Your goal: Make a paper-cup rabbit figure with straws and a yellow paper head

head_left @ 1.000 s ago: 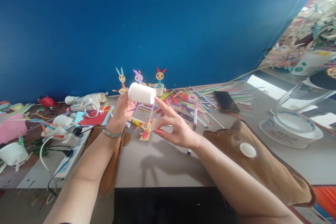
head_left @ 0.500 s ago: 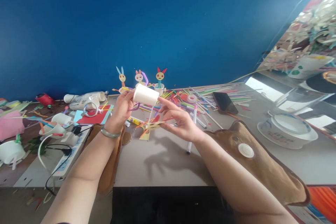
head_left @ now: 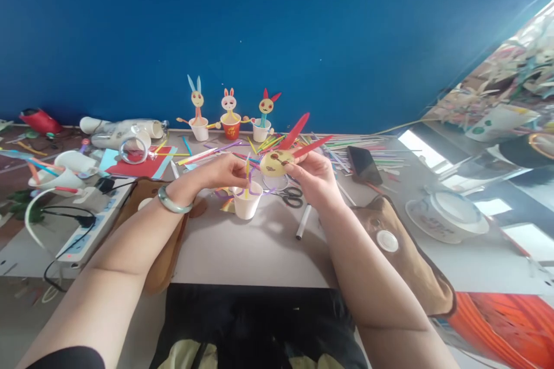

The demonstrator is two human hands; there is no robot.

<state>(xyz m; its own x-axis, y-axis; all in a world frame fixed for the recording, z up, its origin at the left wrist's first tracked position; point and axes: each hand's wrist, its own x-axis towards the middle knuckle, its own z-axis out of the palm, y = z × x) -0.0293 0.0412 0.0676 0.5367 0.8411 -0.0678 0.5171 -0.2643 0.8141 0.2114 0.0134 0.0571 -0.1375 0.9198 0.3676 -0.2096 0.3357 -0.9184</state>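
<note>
The left hand (head_left: 230, 170) pinches a straw (head_left: 248, 168) in the near cup (head_left: 246, 208) while the right hand (head_left: 317, 177) holds a rabbit face (head_left: 272, 165).

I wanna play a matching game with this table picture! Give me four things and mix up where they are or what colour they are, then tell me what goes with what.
Things:
1. Phone
2. Paper face nearest you
3. Front cup
4. Middle cup in the back row

Places and colours:
A. Standing just below the left hand
B. Red
C. Held in the right hand
D. Black

Right pairs: 1-D, 2-C, 3-A, 4-B
</note>
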